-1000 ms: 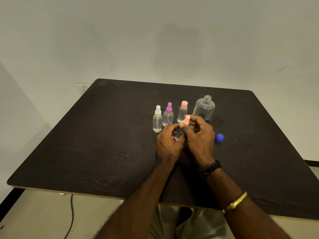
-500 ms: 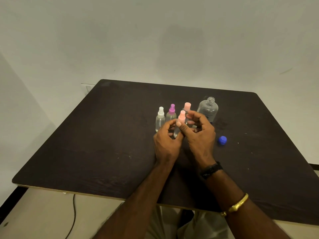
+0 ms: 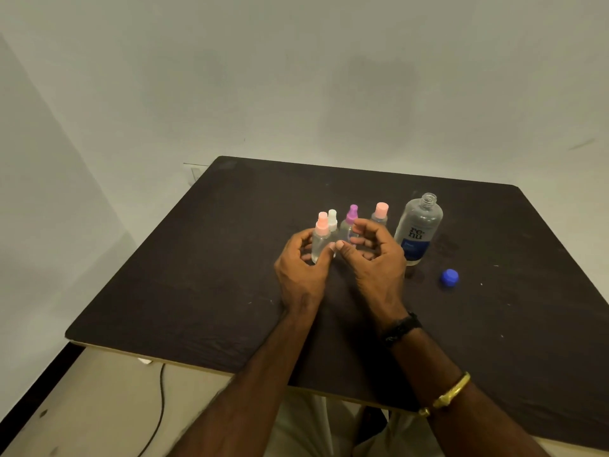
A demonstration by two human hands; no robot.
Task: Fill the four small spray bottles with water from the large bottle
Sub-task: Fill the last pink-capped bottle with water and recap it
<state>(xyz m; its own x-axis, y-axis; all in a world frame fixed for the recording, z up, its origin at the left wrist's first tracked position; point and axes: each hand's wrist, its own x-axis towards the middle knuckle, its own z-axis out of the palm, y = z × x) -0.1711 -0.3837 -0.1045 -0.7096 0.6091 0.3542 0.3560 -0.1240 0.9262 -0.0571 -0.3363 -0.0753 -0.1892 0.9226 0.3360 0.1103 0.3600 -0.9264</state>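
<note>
Left hand (image 3: 301, 270) curled round pink-capped spray bottle (image 3: 319, 242), centre frame; right hand (image 3: 375, 258) just right of it, fingers loosely curled, holding nothing.

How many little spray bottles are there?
4. A pink-capped bottle is held in the left hand, a white-capped bottle stands right behind it, a purple-capped bottle pokes up behind the right hand, and a second pink-capped bottle stands beside the large bottle.

The right hand (image 3: 375, 262) hides the lower bodies of the purple-capped spray bottle (image 3: 352, 215) and the rear pink-capped spray bottle (image 3: 381, 211); their fill levels are unreadable.
</note>
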